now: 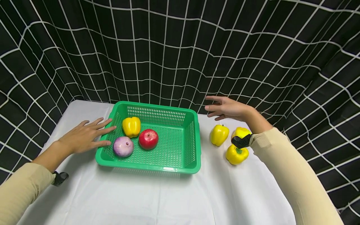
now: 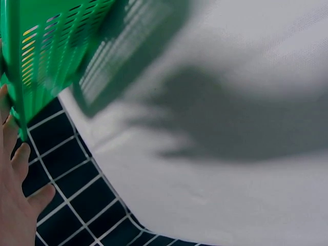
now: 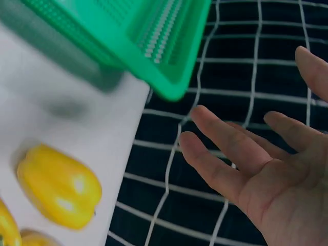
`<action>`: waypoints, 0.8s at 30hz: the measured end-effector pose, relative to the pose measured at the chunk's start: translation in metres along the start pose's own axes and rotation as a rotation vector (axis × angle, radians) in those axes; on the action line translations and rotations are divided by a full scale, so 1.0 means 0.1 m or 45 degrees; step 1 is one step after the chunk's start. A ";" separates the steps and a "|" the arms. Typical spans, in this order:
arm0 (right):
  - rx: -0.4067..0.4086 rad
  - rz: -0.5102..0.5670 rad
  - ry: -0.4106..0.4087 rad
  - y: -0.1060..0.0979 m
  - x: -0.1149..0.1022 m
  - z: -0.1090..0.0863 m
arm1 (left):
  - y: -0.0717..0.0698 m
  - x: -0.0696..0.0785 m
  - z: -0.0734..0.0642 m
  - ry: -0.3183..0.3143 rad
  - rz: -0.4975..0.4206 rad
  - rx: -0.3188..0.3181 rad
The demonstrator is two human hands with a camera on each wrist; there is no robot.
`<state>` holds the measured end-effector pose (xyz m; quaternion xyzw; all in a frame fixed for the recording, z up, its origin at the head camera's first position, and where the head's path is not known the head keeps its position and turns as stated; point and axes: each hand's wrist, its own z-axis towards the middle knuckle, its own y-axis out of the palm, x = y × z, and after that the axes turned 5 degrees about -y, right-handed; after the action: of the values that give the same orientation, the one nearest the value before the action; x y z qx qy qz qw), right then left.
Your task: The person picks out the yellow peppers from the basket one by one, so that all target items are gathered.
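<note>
My left hand (image 1: 84, 136) reaches over the left rim of a green plastic basket (image 1: 168, 169), fingers spread and holding nothing. Inside the basket's left half are a yellow bell pepper (image 1: 131, 127), a round purple-and-white vegetable (image 1: 123, 147) and a round red fruit (image 1: 148, 139). To the right of the basket, my right hand (image 1: 229, 108) hovers near the table's back edge, its fingers extended and nothing in them. Below it lies a yellow bell pepper (image 3: 60, 185). Two more yellow peppers sit beside that one, the front pepper (image 1: 237, 154) and a rear pepper (image 1: 241, 132) partly covered by my wrist strap.
A white cloth (image 1: 135, 200) covers the table. Black curtains with a white grid (image 1: 174, 56) hang close behind it and at both sides. Each wrist wears a black strap, such as the right strap (image 1: 242, 141).
</note>
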<state>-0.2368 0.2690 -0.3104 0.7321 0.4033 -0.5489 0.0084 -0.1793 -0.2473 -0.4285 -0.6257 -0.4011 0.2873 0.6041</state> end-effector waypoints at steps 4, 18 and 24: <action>-0.033 0.001 -0.016 0.15 -0.04 0.17 | 0.01 -0.01 0.00 0.000 -0.003 0.001; -0.121 0.065 -0.033 0.72 -0.24 0.69 | -0.02 -0.01 0.00 0.011 -0.010 0.013; -0.128 0.167 -0.024 1.01 -0.28 0.92 | -0.01 -0.01 0.00 0.010 0.002 0.004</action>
<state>-0.2514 0.1427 -0.3683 0.7504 0.3814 -0.5331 0.0851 -0.1803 -0.2484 -0.4280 -0.6263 -0.3977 0.2860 0.6064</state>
